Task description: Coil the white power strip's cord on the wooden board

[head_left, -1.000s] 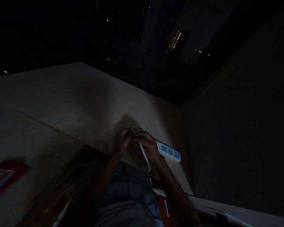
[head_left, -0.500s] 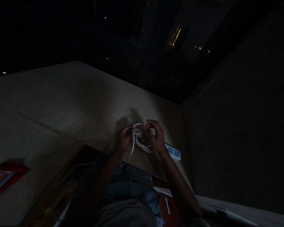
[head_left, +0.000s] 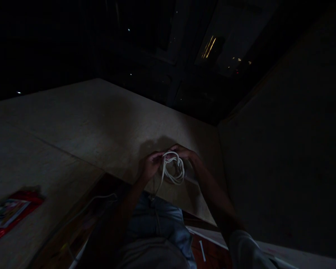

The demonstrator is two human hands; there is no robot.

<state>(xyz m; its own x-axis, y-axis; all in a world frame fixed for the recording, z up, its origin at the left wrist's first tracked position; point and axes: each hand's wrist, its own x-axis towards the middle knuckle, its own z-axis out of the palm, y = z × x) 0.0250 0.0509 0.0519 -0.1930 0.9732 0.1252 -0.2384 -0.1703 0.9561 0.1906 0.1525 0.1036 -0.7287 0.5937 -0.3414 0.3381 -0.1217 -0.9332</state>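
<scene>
A white cable [head_left: 182,172] hangs in a loose round coil of several loops between my two hands, above the pale stone-like surface. My left hand [head_left: 151,165] pinches the coil at its upper left side. At the top of the loops, my right hand [head_left: 181,151] has its fingers closed on the cable, close to the left fingertips. One strand runs down from the left fingers toward my lap. Darkness hides the exact finger contact.
A red glossy packet [head_left: 15,211] lies on the pale surface [head_left: 72,116] at the left. A dark wall [head_left: 282,157] rises at the right, and dark window panes [head_left: 145,48] stand behind. Another thin pale cord [head_left: 98,197] runs below the surface's edge at the left.
My right hand has moved left and closed on the cable. The loops have become a rounder coil. A power strip seen earlier by the right forearm is now hidden.
</scene>
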